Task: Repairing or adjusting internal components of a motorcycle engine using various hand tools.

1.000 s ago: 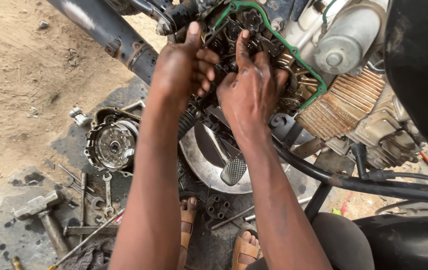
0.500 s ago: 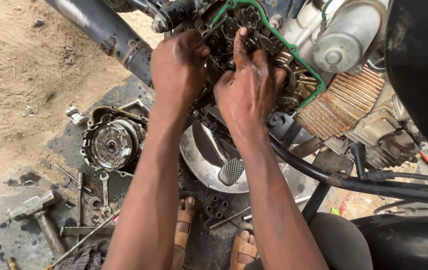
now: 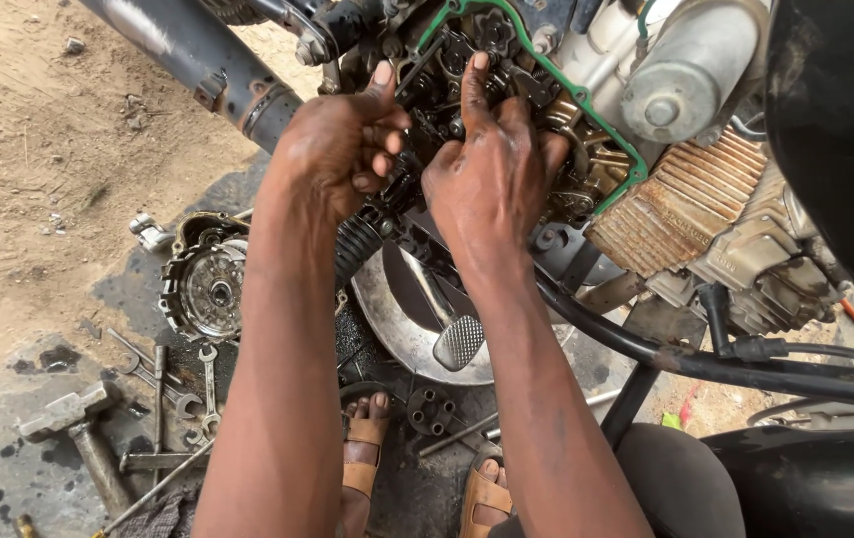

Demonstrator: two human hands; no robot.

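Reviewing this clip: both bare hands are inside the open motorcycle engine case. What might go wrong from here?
1. The left hand and right hand press among oily dark gears; fingers may slip or get pinched.
2. The thin green gasket on the case rim sits beside the right hand and might tear or shift.
3. The round metal clutch basket and small steel spanners lie on dirty ground near sand; grit may get into the engine.
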